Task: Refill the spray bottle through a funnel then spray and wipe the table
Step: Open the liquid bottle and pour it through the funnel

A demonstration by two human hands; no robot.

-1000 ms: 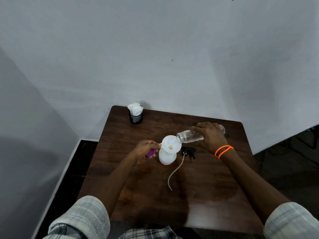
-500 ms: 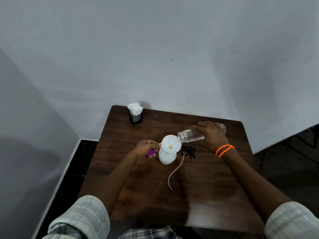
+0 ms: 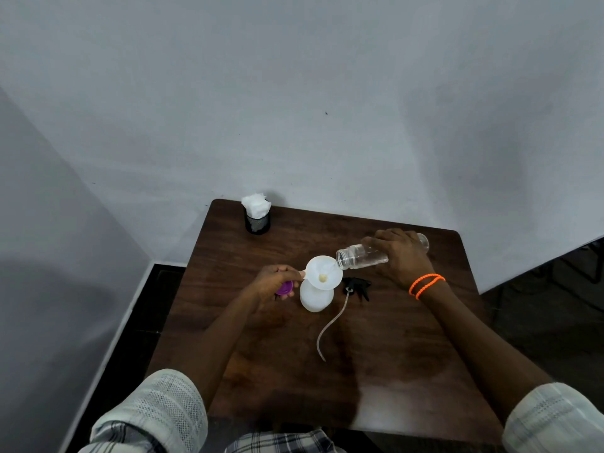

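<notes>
Clearly mid-refill: right hand (image 3: 403,259) grips the tipped bottle (image 3: 361,255) over the funnel (image 3: 323,273), left hand (image 3: 273,282) pinches its tab; spraying, wiping remain.

The person wears a pale shirt with a fine woven check – the left sleeve (image 3: 153,410) and the right sleeve (image 3: 552,420) are both rolled up above the elbow. Two thin orange bands (image 3: 425,284) circle the right wrist. Forearms are bare.
</notes>
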